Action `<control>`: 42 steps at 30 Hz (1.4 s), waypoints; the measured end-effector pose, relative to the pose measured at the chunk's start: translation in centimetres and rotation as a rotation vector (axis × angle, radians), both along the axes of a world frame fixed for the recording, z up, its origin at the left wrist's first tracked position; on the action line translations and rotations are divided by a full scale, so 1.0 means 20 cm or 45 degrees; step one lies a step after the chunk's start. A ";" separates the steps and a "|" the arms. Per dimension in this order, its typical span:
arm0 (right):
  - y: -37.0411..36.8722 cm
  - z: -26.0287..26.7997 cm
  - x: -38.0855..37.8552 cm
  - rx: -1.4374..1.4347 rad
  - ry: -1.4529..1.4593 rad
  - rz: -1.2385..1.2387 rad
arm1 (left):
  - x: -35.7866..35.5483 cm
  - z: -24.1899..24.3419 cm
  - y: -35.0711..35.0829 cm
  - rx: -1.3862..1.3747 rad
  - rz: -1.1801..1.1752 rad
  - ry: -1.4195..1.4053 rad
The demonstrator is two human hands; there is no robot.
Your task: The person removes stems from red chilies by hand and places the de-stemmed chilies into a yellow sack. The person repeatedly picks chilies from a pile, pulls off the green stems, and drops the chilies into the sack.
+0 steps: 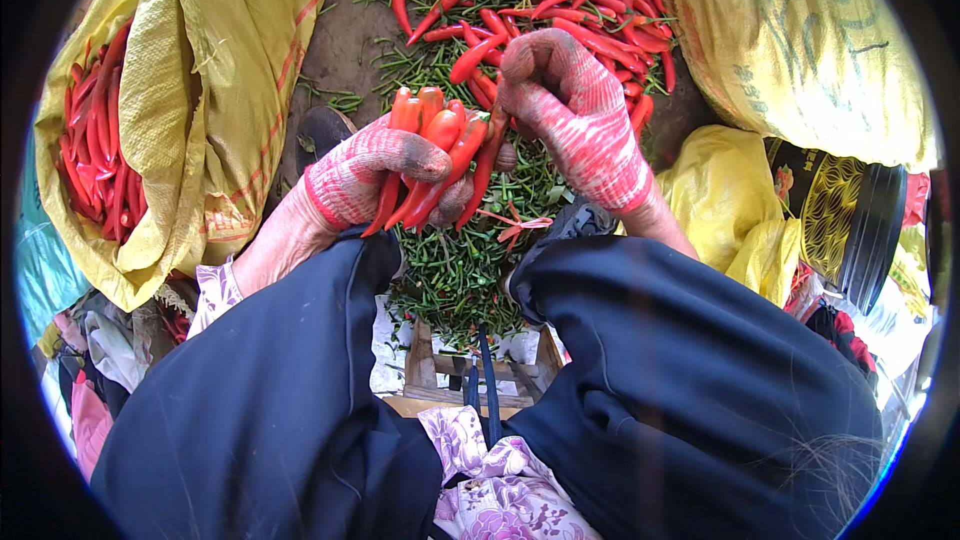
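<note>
My left hand (375, 172), in a red-and-white knit glove with soiled fingertips, grips a bunch of red chili peppers (442, 131). Their thick ends point up and their tips hang below the thumb. My right hand (574, 116), gloved alike, has its fingers curled in a pinch at the top end of one darker red chili pepper (487, 157) at the bunch's right side. The stem there is hidden by the fingers. Beyond both hands lies a heap of loose red chili peppers (600, 7). Under them, green chili stems (457, 277) cover the ground between my feet.
At left, an open yellow woven sack (157, 112) holds red chilies (101, 135). A full yellow woven sack (795, 45) stands at right, above a black-and-gold bucket (840, 217) lying tilted. A pink tie (516, 225) rests on the stems. A wooden stool (450, 390) shows between my legs.
</note>
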State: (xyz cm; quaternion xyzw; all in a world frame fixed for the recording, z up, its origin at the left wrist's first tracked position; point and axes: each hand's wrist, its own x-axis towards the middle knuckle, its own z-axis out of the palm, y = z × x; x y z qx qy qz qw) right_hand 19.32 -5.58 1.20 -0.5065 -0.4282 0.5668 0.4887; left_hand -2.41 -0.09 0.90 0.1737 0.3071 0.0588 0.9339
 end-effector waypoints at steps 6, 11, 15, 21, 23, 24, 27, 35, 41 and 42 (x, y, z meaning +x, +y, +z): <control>0.00 0.01 -0.03 -0.294 0.460 -0.231 | 0.05 0.16 0.05 0.235 0.058 0.032; 0.05 0.14 -0.04 -0.064 0.329 -0.276 | -0.03 0.28 0.12 1.095 -0.093 0.106; 0.17 0.23 -0.05 0.271 -0.354 0.150 | -0.06 0.37 0.08 1.112 0.083 0.148; 0.20 0.25 0.00 0.116 0.073 -0.397 | 0.10 0.58 0.08 1.948 -0.080 0.776; 0.16 0.21 0.04 0.118 0.119 -0.485 | 0.11 0.59 0.06 1.905 -0.156 0.663; 0.14 0.19 0.05 0.146 -0.003 -0.450 | 0.10 0.58 0.05 1.869 -0.178 0.707; 0.09 0.15 0.10 0.057 0.036 -0.324 | 0.08 0.55 0.00 1.749 -0.317 0.761; 0.03 0.21 0.16 0.081 0.207 -0.489 | -0.05 0.80 -0.02 2.061 -0.114 0.778; -0.03 0.28 0.07 -0.130 0.017 -0.091 | -0.72 0.91 -0.17 1.367 0.677 0.309; -0.03 0.30 0.06 -0.174 0.066 0.113 | -0.79 0.94 -0.18 1.221 0.569 0.249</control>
